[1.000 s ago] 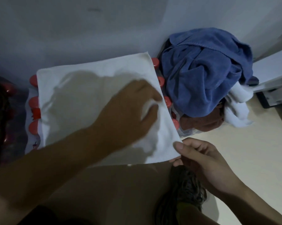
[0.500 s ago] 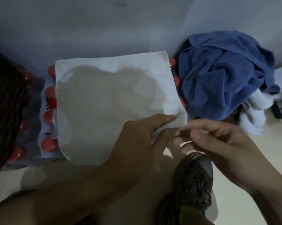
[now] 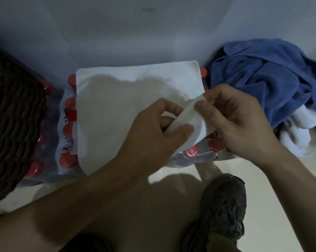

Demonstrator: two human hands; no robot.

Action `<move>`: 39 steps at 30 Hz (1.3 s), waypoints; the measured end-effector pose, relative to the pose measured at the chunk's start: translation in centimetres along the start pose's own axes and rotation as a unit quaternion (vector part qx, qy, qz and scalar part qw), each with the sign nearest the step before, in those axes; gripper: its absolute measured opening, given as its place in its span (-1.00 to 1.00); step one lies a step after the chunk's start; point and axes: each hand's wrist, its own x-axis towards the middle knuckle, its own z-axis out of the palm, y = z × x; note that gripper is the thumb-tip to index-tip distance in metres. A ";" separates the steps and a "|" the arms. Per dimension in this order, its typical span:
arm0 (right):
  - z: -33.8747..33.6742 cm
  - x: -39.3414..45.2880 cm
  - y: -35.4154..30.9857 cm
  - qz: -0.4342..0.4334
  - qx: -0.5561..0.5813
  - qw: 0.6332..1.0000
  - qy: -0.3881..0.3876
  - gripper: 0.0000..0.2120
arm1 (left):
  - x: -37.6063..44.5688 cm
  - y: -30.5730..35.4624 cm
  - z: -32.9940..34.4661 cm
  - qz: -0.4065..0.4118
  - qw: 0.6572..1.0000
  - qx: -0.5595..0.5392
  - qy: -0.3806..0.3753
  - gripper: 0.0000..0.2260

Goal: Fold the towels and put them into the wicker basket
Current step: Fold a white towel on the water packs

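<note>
The white towel (image 3: 128,113), spread on capped bottles (image 3: 70,128), is pinched at its near corner by both hands' fingers (image 3: 179,131). If pulled unevenly, the fold could skew or slide off.

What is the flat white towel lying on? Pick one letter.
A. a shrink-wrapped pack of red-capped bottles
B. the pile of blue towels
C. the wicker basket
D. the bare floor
A: the flat white towel is spread over the shrink-wrapped pack of red-capped bottles, whose caps show along its left edge and under the corner that the left hand and right hand pinch up.
</note>
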 end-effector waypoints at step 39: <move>4.6 -4.1 4.3 -0.004 -0.012 0.953 0.301 -0.95 | -4.9 -6.0 -11.9 0.085 0.934 0.199 0.282 -0.91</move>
